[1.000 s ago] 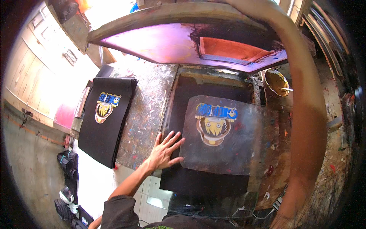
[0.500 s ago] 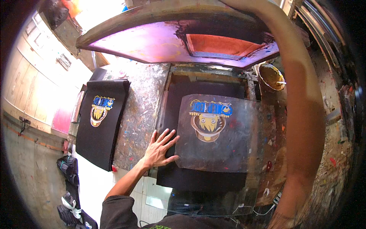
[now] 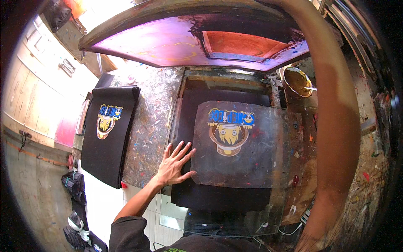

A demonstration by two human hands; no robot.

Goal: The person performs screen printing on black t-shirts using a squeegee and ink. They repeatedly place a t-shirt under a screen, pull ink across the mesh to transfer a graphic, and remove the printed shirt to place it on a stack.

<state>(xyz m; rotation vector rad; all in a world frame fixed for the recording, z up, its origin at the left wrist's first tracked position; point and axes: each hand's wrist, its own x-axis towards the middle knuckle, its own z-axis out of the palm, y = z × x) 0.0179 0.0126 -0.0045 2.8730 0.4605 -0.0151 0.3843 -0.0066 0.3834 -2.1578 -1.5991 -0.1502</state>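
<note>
Very bright white light filled the space beyond the far left corner of the paint-stained desk (image 3: pixel 153 122), and details were lost there. Past the left edge there were pale wooden panels (image 3: pixel 31 90), and a pinkish-red panel (image 3: pixel 67 130) at their near end. Nearer, a grey stained surface (image 3: pixel 31 180), wall or floor, curved away. Pale floor tiles (image 3: pixel 138 201) appeared below the near left corner. Beyond the far right corner, long narrow strips (image 3: pixel 351 42) lay side by side.

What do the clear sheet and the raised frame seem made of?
The clear sheet looks like thin plastic, slightly hazy: black shows through from below. The raised frame is probably wood, dull and stained, judging by its brownish edge.
</note>
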